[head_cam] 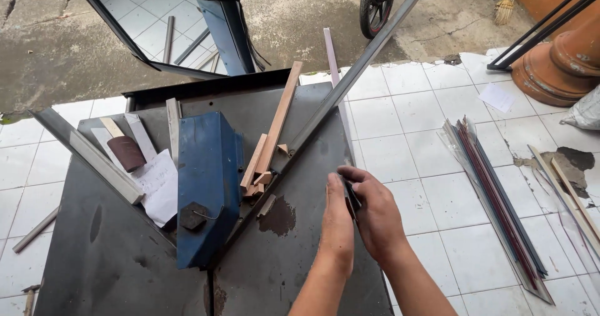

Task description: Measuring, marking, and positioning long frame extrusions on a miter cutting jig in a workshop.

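Both hands are pinching a small dark piece [351, 197] between them, right over the near right edge of the metal table [294, 253]. Left hand [337, 219] is pressing flat on one side, right hand [375, 213] is curling its fingers [353, 173] tight round the other. It's looking thin, stiff and light, maybe sharp-edged, so I'd be gripping it by the flat faces. The blue cutter [209, 185] and wood strips [269, 147] are sitting just left of the hands.

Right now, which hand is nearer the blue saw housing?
Left. The left hand is right of the blue saw housing, across bare table; the right hand lies beyond it, farther right.
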